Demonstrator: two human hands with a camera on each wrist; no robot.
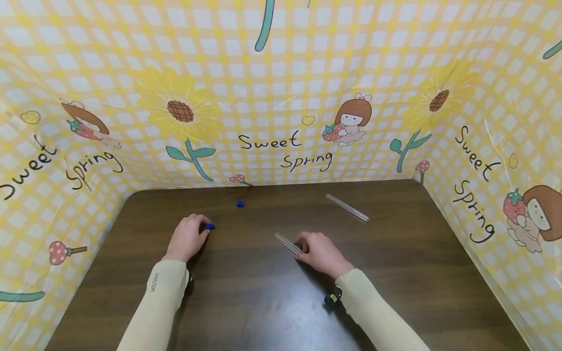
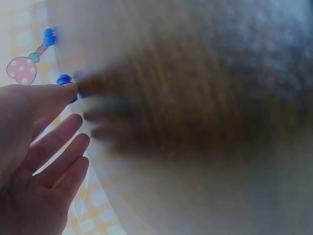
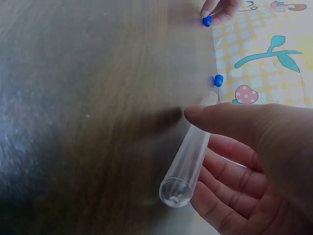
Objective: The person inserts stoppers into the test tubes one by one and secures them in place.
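Observation:
My left hand (image 1: 188, 237) pinches a small blue ribbed stopper (image 1: 210, 226) between thumb and fingertips, low over the brown table at the left. In the left wrist view the thumb partly covers this stopper (image 2: 64, 80). Right of centre, my right hand (image 1: 322, 253) grips a clear test tube (image 1: 286, 243) with thumb on one side and fingers on the other. One round end of the tube (image 3: 177, 192) faces the right wrist camera. A second blue stopper (image 1: 240, 204) lies farther back between the hands. Another clear tube (image 1: 348, 207) lies slantwise at the back right.
The dark wood-grain table (image 1: 246, 292) reaches back to a yellow-and-white checked cloth (image 1: 272, 97), which also hangs along both sides. Each wrist carries a dark strapped device, plainest on the right wrist (image 1: 333, 297).

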